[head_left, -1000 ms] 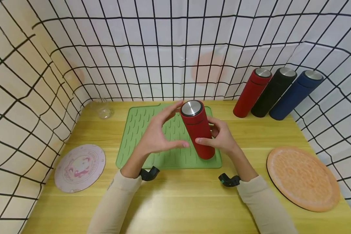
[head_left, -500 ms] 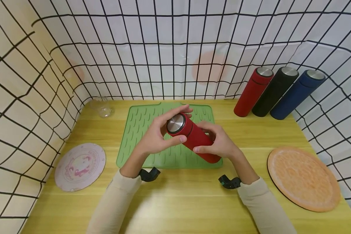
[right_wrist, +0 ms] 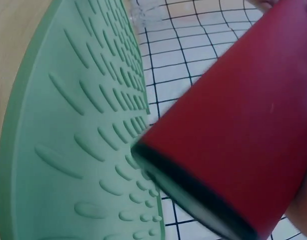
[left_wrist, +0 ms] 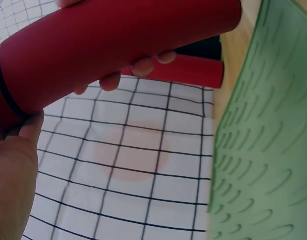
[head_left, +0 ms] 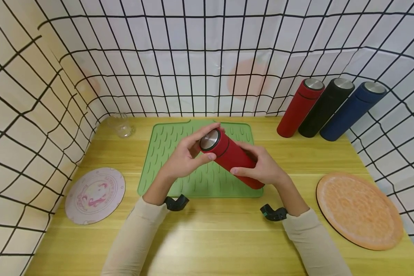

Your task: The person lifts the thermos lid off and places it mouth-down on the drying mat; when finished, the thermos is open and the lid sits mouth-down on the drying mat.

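Observation:
Tilted above the green ridged mat (head_left: pixel 165 153), a red thermos (head_left: pixel 234 157) lies between my two hands, its silver-topped lid (head_left: pixel 210 139) toward the left. My left hand (head_left: pixel 186 155) holds the lid end, thumb in front and fingers behind. Around the lower body, my right hand (head_left: pixel 262 166) grips with its thumb on the near side. In the left wrist view the red body (left_wrist: pixel 118 45) spans the top, with right fingertips showing beneath it. The right wrist view has the dark-rimmed base (right_wrist: pixel 193 192) raised beside the mat.
At the back right stand a red thermos (head_left: pixel 298 111), a black one (head_left: pixel 324 111) and a blue one (head_left: pixel 350 113). A clear glass (head_left: pixel 123 128) is at the back left. A pink round mat (head_left: pixel 94 195) lies left, an orange round mat (head_left: pixel 360 211) right. Grid-patterned walls enclose the table.
The red thermos has gone from nearly upright to tilted, its lid swinging left into my left hand. That hand has closed from a wide spread onto the lid end.

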Demonstrator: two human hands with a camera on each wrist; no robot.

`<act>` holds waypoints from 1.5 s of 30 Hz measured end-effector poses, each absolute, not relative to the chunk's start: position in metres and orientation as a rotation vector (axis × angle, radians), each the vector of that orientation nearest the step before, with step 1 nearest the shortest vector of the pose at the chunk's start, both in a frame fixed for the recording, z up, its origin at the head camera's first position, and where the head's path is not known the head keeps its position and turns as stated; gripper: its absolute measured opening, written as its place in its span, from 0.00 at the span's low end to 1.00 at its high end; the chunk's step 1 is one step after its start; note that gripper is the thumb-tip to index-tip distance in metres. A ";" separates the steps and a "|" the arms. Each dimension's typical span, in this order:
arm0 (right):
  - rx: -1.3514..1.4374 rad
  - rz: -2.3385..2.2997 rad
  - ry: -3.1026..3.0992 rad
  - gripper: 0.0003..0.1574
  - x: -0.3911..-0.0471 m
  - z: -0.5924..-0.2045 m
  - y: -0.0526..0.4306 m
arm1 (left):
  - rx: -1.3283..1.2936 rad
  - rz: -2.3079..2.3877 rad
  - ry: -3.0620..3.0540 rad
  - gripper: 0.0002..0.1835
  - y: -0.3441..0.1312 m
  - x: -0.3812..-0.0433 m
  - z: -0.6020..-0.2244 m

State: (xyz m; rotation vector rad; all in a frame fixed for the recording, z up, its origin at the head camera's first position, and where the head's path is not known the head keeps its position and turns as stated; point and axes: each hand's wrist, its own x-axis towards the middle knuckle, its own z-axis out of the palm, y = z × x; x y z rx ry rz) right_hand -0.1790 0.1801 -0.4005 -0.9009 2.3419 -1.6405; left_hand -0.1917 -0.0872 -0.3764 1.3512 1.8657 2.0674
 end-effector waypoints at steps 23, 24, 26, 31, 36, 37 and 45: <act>-0.921 -1.263 2.862 0.48 -0.190 -0.399 0.179 | 1.186 2.018 2.004 0.41 -0.099 -0.208 -0.403; -0.933 -1.272 2.839 0.48 -0.190 -0.398 0.180 | 1.205 2.006 2.005 0.40 -0.100 -0.209 -0.404; -0.950 -1.291 2.796 0.48 -0.190 -0.397 0.182 | 1.212 2.008 1.995 0.40 -0.102 -0.209 -0.404; -0.974 -1.323 2.725 0.47 -0.191 -0.396 0.185 | 1.152 2.056 1.994 0.38 -0.101 -0.208 -0.405; -0.931 -1.330 2.813 0.47 -0.191 -0.399 0.183 | 1.008 2.095 2.110 0.37 -0.094 -0.206 -0.406; -0.922 -1.323 2.846 0.47 -0.190 -0.399 0.181 | 0.952 2.103 2.149 0.35 -0.093 -0.206 -0.406; -0.938 -1.208 3.026 0.48 -0.187 -0.399 0.173 | 0.772 2.110 2.283 0.38 -0.094 -0.207 -0.409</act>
